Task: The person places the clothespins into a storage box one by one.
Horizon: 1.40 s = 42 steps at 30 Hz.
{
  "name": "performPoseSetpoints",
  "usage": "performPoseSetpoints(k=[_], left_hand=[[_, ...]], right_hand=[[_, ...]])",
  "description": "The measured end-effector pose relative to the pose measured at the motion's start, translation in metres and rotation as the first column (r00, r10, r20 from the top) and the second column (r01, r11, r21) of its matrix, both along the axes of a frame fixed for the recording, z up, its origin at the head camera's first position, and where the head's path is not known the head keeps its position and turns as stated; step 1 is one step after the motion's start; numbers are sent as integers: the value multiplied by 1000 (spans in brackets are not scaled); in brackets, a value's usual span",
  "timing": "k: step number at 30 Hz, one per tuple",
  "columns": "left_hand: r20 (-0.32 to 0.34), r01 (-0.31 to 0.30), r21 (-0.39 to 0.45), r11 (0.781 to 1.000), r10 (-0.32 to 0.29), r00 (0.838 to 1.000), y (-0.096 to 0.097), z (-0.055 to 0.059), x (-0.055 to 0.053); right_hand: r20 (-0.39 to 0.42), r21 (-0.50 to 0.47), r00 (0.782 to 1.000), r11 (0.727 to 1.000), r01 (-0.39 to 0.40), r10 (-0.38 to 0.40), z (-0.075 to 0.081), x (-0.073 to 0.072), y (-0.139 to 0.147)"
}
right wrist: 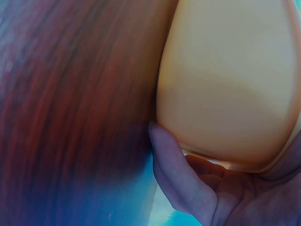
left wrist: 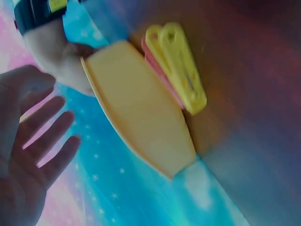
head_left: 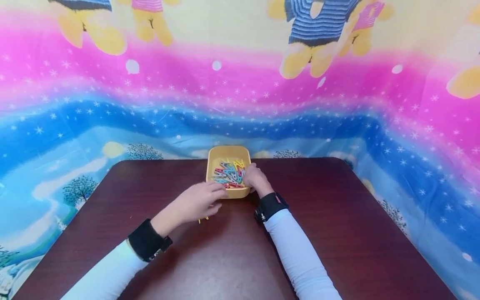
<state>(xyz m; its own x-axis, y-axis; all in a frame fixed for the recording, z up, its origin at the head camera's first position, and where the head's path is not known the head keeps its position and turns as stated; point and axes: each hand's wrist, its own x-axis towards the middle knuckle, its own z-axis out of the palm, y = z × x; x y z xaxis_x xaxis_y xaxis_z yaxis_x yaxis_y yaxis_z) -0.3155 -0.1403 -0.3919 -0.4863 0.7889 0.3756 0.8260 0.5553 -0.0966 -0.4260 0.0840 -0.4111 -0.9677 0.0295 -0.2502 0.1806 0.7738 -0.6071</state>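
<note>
A yellow plastic box (head_left: 237, 193) stands toward the far side of the table, with several coloured clothespins (head_left: 229, 173) inside. My right hand (head_left: 256, 179) grips the box at its right side; in the right wrist view, its fingers (right wrist: 174, 169) curl around the box's edge. My left hand (head_left: 198, 201) hovers by the front left corner, fingers spread and relaxed, holding nothing. Near it on the table lies a yellow clothespin (left wrist: 181, 66) against a red one (left wrist: 162, 73), both in front of the box in the left wrist view; the left hand partly hides them in the head view.
The dark red-brown table (head_left: 337, 225) spreads out around the box. A printed cloth (head_left: 187, 96) with snowflakes and bears hangs along the back and sides. Black bands (head_left: 148, 239) circle both wrists.
</note>
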Motion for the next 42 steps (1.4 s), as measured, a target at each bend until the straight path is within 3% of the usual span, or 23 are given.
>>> performPoseSetpoints(k=[3,8,15,22,25,34,42], left_hand=[[103,-6,-43,999,10,995,0,-9,9],[226,-59,-107,993,82,971,0,-21,10],[297,-139,-123,983,170,940,-1,-31,5],[383,-212,-155,965,257,887,-1,-35,0],[403,-217,-161,963,265,876,-1,-35,-2],[432,-204,-174,963,261,863,1,-31,0],[431,-179,-180,967,241,870,0,-30,3]], right_hand=[[-7,4,1000,1000,3,-3,-1,0,1],[-16,8,1000,1000,5,-5,-3,0,1],[-20,9,1000,1000,-2,2,-5,0,2],[-3,6,1000,1000,2,-2,-6,0,5],[-9,7,1000,1000,-7,7,-5,0,5],[-12,9,1000,1000,-2,2,0,2,3],[-9,14,1000,1000,-3,3,-1,0,0]])
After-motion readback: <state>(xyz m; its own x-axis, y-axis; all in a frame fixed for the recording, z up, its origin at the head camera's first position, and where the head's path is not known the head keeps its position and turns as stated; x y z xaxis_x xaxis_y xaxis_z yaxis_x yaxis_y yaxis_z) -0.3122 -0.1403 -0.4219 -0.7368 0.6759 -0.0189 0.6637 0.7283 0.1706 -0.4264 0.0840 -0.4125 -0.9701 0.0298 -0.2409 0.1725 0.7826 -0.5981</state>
